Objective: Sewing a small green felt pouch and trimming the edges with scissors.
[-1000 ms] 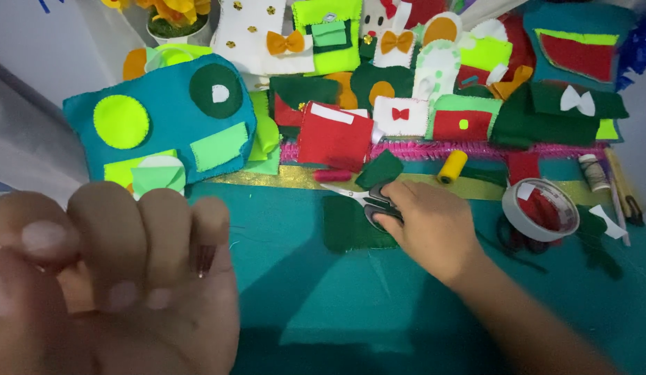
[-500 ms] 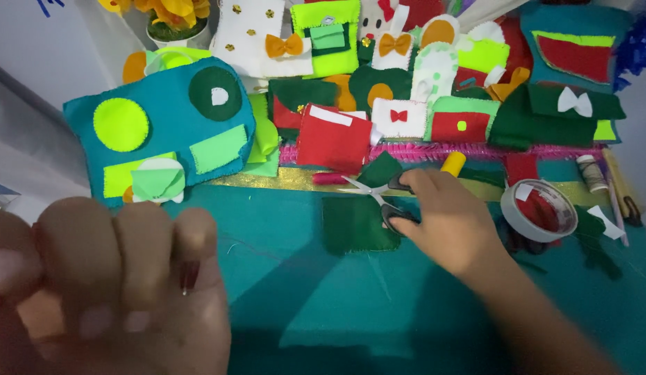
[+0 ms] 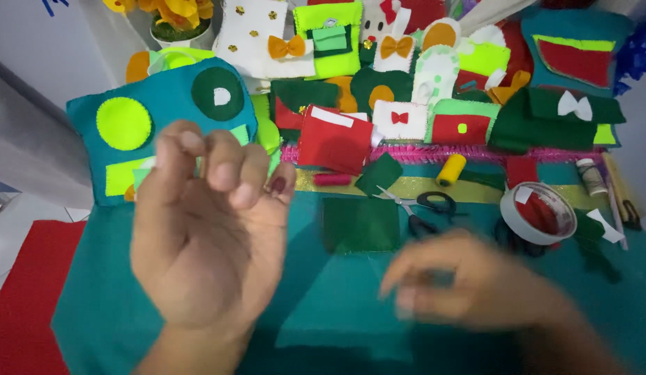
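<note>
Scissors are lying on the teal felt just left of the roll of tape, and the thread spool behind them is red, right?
Not quite: the head view shows the thread spool is yellow. The scissors do lie on the teal felt, left of the roll of tape.

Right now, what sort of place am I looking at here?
Most likely a home craft table for felt sewing. Finished felt pouches are piled along the back, black-handled scissors and a yellow thread spool lie on teal felt, with a tape roll nearby.

Teal felt sheet [image 3: 128, 305] covers the table, bearing scissors [image 3: 420, 207], tape roll [image 3: 538, 214], yellow spool [image 3: 450, 169].
</note>
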